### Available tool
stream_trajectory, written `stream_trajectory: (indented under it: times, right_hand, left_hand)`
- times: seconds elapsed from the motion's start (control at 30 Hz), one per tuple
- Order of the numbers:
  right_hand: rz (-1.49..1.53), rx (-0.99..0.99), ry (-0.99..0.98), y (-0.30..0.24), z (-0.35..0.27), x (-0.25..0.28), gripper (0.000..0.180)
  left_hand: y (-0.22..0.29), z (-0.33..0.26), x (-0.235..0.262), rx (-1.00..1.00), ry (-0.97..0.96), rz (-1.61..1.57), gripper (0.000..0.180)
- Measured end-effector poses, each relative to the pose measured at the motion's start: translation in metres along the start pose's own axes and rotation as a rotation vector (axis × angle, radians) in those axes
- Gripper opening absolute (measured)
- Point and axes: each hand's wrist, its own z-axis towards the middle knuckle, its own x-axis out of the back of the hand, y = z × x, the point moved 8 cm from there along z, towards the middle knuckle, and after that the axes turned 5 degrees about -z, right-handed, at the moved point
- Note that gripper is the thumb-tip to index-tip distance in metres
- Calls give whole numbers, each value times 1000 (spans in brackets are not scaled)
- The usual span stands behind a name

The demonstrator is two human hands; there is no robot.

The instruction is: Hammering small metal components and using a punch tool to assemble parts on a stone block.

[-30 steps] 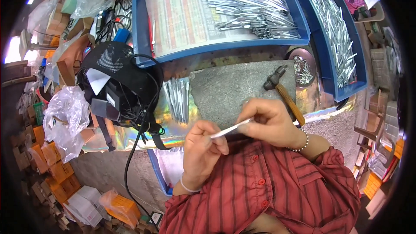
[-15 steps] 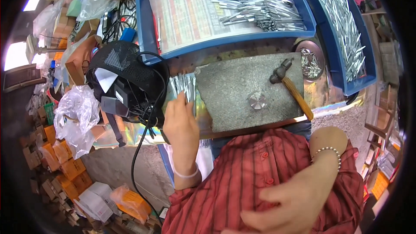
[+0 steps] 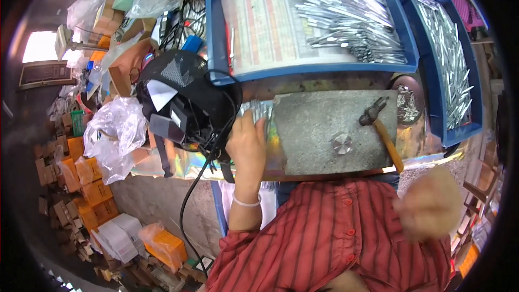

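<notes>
My left hand (image 3: 247,143) lies at a small bundle of slim silvery metal rods (image 3: 260,108), left of a grey metal block (image 3: 308,113). Its fingers are curled against the rods, the thumb on the right side; the fingertips are partly hidden. Off the block's near right corner, in front of the red striped shirt, my right hand (image 3: 432,203) is smeared by motion, and nothing can be made out in it. On the block rest a round shiny metal disc (image 3: 343,143) and a hammer (image 3: 386,140) with a wooden handle.
A blue tray (image 3: 324,70) of metal rods and printed paper stands behind the block, another blue tray (image 3: 437,105) to its right. A round dish of small metal pieces (image 3: 406,104) sits between. A black mesh bag (image 3: 189,97) with a hanging cable is left of my left hand.
My right hand has risen from the shirt front and moved right and away from me. My left hand stays at the rods, its fingers more curled. The whole view has shifted slightly.
</notes>
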Motion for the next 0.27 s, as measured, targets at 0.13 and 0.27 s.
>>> stream_trajectory:
  times: [0.13, 0.27]
  right_hand:
    - [-357, -608, 79, 61, -32, -20, 28]
    - [-409, -769, 84, 78, -58, -12, 29]
  left_hand:
    - [5, -9, 17, 11, 21, 4, 25]
    - [31, 0, 39, 22, -41, -327, 22]
